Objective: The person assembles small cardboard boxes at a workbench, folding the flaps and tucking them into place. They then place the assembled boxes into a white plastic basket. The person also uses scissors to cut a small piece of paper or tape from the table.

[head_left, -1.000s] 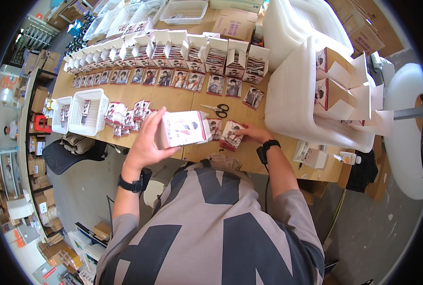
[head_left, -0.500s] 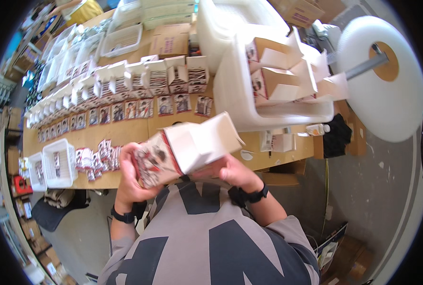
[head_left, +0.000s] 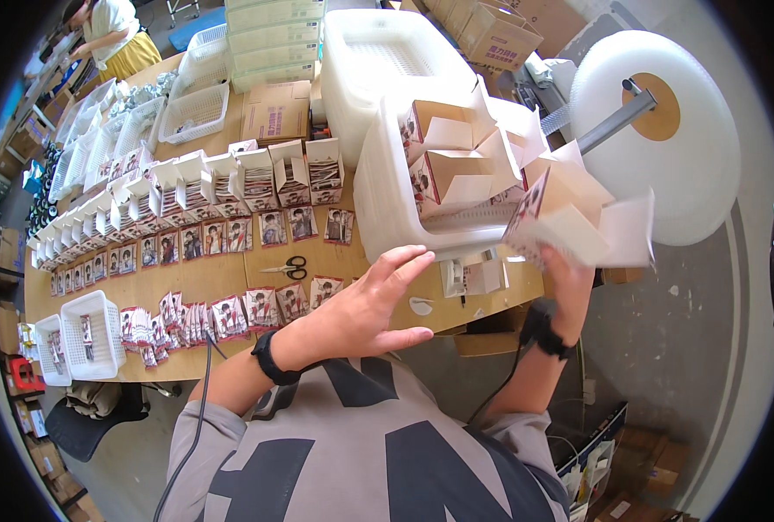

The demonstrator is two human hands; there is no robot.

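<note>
My right grip holds an open white carton up beside the white bin; my left grip hovers flat over the counter.

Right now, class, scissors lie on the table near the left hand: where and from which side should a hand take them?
Take the scissors by the black handle loops at their right end, coming down from above. They lie flat on the table with blades pointing left, clear of the card packets below. The left hand hovers open just right of them; the right hand holds a box.

Single head-worn fisheye view, looking steeply down, close over worktable; edges bend.
</note>
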